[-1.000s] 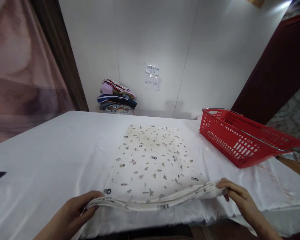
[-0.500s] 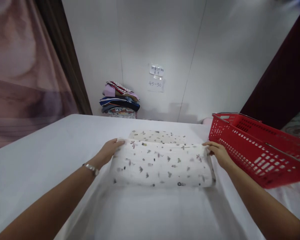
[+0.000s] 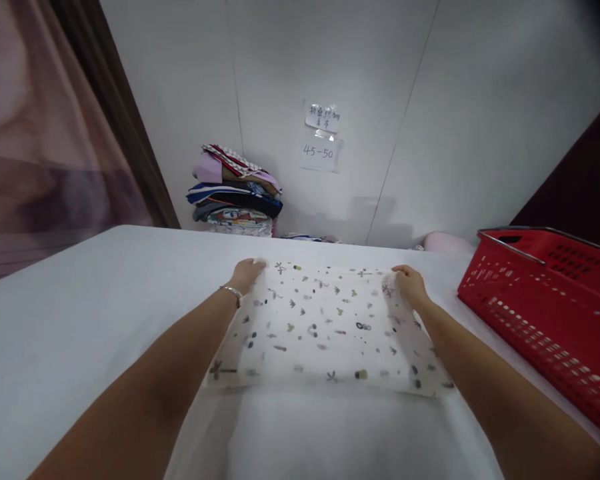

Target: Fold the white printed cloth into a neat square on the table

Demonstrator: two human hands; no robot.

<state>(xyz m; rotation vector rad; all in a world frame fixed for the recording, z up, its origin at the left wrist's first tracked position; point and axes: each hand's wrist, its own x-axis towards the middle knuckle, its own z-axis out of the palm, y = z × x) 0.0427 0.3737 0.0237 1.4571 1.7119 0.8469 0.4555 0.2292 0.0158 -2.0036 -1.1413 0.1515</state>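
A white cloth (image 3: 330,320) printed with small plants and shapes is spread between my hands over the white table. My left hand (image 3: 249,275) grips its far left corner, fingers closed on the edge. At the far right corner, my right hand (image 3: 410,285) pinches the same edge. The cloth hangs toward me from that far edge, its near edge lying close to my forearms. A bracelet (image 3: 233,293) circles my left wrist.
On the right of the white table (image 3: 105,300) stands a red perforated basket (image 3: 540,300) with metal handles. A stack of folded fabrics (image 3: 237,193) sits by the back wall, below and left of two paper signs (image 3: 321,155). A curtain (image 3: 55,147) hangs at left.
Both hands have moved away from me with the cloth's edge. More of the cloth now shows, and the part behind it is covered. My view has shifted; the basket appears further right.
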